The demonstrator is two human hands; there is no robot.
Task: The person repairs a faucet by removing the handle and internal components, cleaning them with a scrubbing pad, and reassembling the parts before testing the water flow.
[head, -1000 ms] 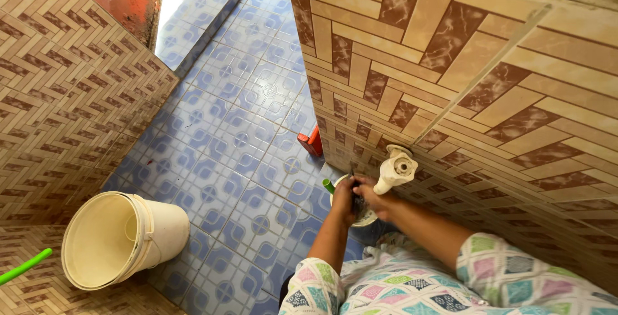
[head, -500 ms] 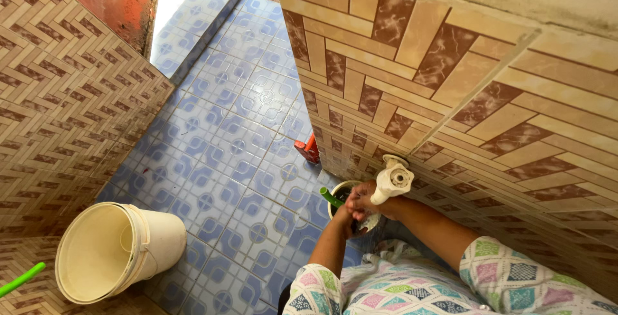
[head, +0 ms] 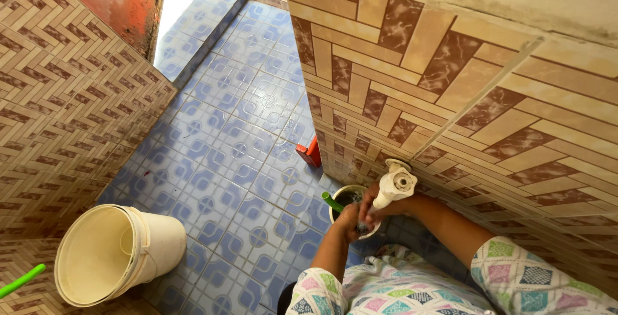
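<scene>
One white plastic tap (head: pixel 394 186), ribbed and round at its end, juts from the glossy brown-and-cream tiled wall (head: pixel 450 83). Just below the tap both hands meet over one small round container (head: pixel 347 198) with a pale rim and dark inside, standing on the floor under the tap. The right hand (head: pixel 380 207) is curled with its fingers clenched just beneath the tap; what they grip is hidden. The left hand (head: pixel 349 217) lies against the container's rim beside it, and whether its fingers are closed cannot be told. One green rod (head: pixel 331 201) pokes out of the container, left of the tap. One red object (head: pixel 311 152) leans at the wall's foot, up-left of the tap. One cream plastic bucket (head: pixel 119 254) lies tipped on the blue patterned floor (head: pixel 232 141), far left of the tap.
</scene>
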